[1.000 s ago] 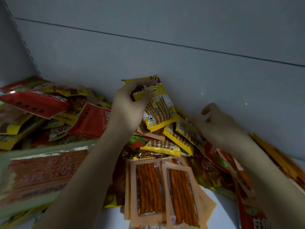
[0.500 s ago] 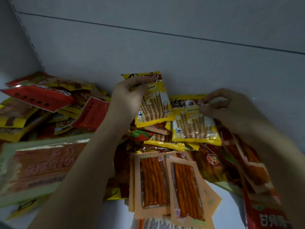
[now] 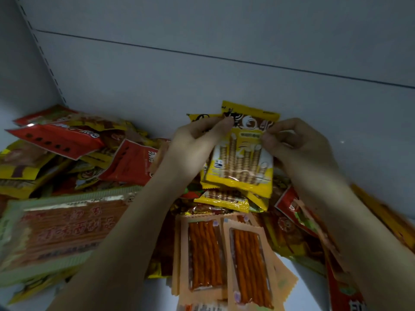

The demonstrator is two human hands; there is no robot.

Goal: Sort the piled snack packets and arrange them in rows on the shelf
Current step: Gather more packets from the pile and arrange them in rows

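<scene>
I watch my left hand (image 3: 193,142) and right hand (image 3: 298,144) pinch stacked yellow wafer-roll packets (image 3: 241,158), glossy, brown-lettered, above the mixed snack pile (image 3: 94,167).

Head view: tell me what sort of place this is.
Probably a shop shelf being stocked. A grey back panel with a slotted upright at its left edge looks like retail shelving, and a pile of snack packets covers it. Both hands, left hand and right hand, hold yellow wafer-roll packets.

Wafer packets (image 3: 241,153) above packet pile (image 3: 134,187)
</scene>
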